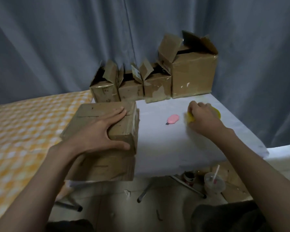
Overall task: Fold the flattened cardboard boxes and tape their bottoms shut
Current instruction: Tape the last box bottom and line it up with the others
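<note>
A folded cardboard box (94, 113) stands bottom-up at the left edge of the white table (166, 144). My left hand (99, 133) lies on its top, fingers spread flat across the flaps, thumb down the near side. My right hand (203, 116) grips a yellow tape roll (190, 118) on the table at the right. A pink cutter (173, 118) lies between the box and the tape.
Several erected boxes (157, 87) with open top flaps stand in a row at the table's back edge against a grey curtain. A yellow checked bed (23, 131) lies to the left. A plastic cup with a straw (213, 182) and cardboard sit on the floor below.
</note>
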Action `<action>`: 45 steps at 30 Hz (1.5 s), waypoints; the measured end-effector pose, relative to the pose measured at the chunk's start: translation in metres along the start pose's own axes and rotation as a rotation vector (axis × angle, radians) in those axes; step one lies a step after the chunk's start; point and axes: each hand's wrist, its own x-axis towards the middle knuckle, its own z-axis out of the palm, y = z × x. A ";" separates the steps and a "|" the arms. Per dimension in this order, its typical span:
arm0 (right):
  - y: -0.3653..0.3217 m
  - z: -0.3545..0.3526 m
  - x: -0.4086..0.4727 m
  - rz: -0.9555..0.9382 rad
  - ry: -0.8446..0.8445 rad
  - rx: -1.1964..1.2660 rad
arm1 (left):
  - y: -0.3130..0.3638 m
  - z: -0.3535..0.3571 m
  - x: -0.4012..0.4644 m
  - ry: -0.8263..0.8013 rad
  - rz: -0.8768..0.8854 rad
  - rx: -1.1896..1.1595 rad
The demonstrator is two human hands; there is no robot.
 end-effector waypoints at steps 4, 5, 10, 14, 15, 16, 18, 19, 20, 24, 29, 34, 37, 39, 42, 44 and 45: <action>-0.049 -0.011 -0.010 -0.118 0.167 0.390 | 0.007 0.016 0.008 0.107 -0.004 0.147; -0.065 -0.012 -0.014 -0.162 0.142 0.530 | 0.014 0.021 0.011 0.118 -0.034 0.185; -0.125 -0.010 -0.013 -0.216 -0.073 0.709 | 0.045 0.043 0.021 0.188 -0.179 0.306; -0.139 0.008 0.001 -0.090 -0.238 0.788 | 0.039 0.045 0.022 0.231 -0.129 0.310; -0.140 0.013 0.005 -0.062 -0.263 0.804 | 0.038 0.044 0.021 0.219 -0.118 0.297; -0.140 0.016 0.010 -0.047 -0.276 0.811 | 0.036 0.043 0.020 0.201 -0.110 0.280; -0.140 0.021 0.015 -0.048 -0.289 0.796 | 0.033 0.037 0.014 0.172 -0.110 0.250; -0.140 0.023 0.018 -0.050 -0.290 0.790 | 0.030 0.034 0.010 0.167 -0.119 0.230; -0.140 0.024 0.019 -0.050 -0.287 0.783 | 0.025 0.029 0.004 0.167 -0.134 0.203; -0.140 0.025 0.016 -0.067 -0.268 0.780 | -0.006 0.012 -0.024 0.172 -0.189 0.221; -0.141 0.020 0.007 -0.065 -0.181 0.830 | -0.031 0.005 -0.037 0.358 -0.289 -0.117; -0.145 0.011 -0.001 0.037 -0.333 1.113 | -0.035 0.014 -0.028 0.462 -0.331 -0.624; -0.148 0.006 0.002 0.058 -0.399 1.176 | -0.021 0.025 -0.035 0.438 -0.392 -0.570; -0.152 0.003 0.005 0.065 -0.430 1.212 | -0.012 0.030 -0.041 0.394 -0.461 -0.422; -0.153 -0.001 0.006 0.067 -0.469 1.244 | -0.008 0.032 -0.044 0.392 -0.447 -0.020; -0.146 -0.008 0.005 0.042 -0.424 1.179 | -0.009 0.031 -0.042 0.386 -0.422 0.135; -0.136 -0.013 0.005 0.005 -0.337 1.066 | -0.009 0.029 -0.042 0.370 -0.415 0.145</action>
